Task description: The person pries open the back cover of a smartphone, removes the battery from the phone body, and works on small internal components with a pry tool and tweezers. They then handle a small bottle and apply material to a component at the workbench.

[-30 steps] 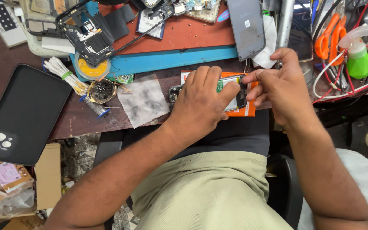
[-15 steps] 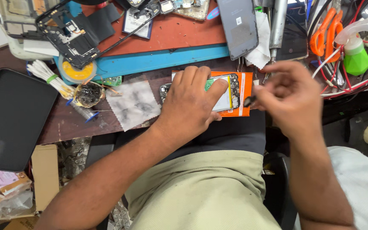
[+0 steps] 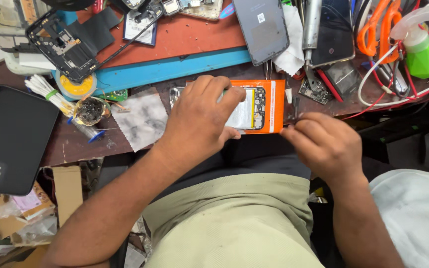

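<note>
Phone (image 3: 247, 110), opened with its back off and insides showing, is lying on an orange mat (image 3: 274, 106) at centre frame. Left hand (image 3: 199, 124) is pressing it flat, fingers spread. Right hand (image 3: 323, 144) is pinching something small, fingertips together, beside the mat; reassembly seems unfinished.

We see an opened phone (image 3: 247, 106), insides up, lying flat on an orange mat (image 3: 274, 106), at 12 o'clock from us.

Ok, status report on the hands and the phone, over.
Left hand pressing opened phone onto orange mat. Right hand pinched at bench edge, beside it. Nothing between.
</note>
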`<act>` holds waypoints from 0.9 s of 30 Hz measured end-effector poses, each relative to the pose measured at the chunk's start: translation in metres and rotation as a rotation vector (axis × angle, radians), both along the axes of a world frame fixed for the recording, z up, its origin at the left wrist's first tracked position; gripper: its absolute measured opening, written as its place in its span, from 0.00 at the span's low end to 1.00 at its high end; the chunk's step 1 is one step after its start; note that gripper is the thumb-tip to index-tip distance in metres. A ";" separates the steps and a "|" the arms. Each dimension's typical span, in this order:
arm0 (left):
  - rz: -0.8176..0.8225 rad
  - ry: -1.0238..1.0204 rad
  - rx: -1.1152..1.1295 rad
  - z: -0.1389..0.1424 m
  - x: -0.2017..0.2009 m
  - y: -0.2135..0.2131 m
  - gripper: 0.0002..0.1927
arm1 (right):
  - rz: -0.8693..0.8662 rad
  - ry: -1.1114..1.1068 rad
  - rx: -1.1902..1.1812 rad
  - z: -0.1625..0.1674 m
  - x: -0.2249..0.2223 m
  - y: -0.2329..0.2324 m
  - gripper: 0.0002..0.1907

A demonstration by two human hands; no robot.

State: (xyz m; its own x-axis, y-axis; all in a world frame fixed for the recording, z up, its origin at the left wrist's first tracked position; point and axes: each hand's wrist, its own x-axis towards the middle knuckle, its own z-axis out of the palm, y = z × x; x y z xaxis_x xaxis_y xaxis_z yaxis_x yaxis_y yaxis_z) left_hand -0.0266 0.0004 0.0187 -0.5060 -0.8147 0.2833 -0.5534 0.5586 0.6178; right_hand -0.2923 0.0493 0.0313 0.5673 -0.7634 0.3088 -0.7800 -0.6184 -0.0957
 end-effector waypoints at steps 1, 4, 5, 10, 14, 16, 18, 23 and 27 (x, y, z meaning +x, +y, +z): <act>-0.002 -0.002 -0.004 0.000 0.001 -0.001 0.38 | -0.041 -0.003 0.003 0.002 -0.001 -0.001 0.09; 0.005 -0.030 0.038 0.003 0.002 -0.002 0.38 | -0.173 -0.031 -0.036 0.007 -0.003 -0.001 0.08; 0.006 -0.039 0.062 0.003 0.001 -0.001 0.37 | -0.222 -0.039 -0.056 0.008 -0.005 0.000 0.07; 0.022 -0.055 0.055 0.006 -0.004 -0.001 0.36 | -0.335 -0.147 -0.028 0.000 -0.004 0.008 0.06; 0.037 -0.066 0.017 0.006 -0.007 0.002 0.36 | -0.146 -0.340 0.094 -0.014 0.013 0.018 0.08; 0.044 -0.080 0.045 0.005 -0.008 0.004 0.35 | -0.105 -0.275 0.076 -0.022 0.024 0.023 0.11; 0.045 -0.086 0.048 0.004 -0.008 0.003 0.35 | -0.098 -0.218 0.053 -0.029 0.029 0.023 0.12; 0.035 -0.067 0.020 0.001 -0.005 0.004 0.35 | -0.070 -0.162 0.009 -0.029 0.033 0.013 0.13; 0.029 -0.077 0.006 -0.003 -0.003 0.004 0.35 | -0.037 0.089 0.036 -0.013 0.042 0.009 0.14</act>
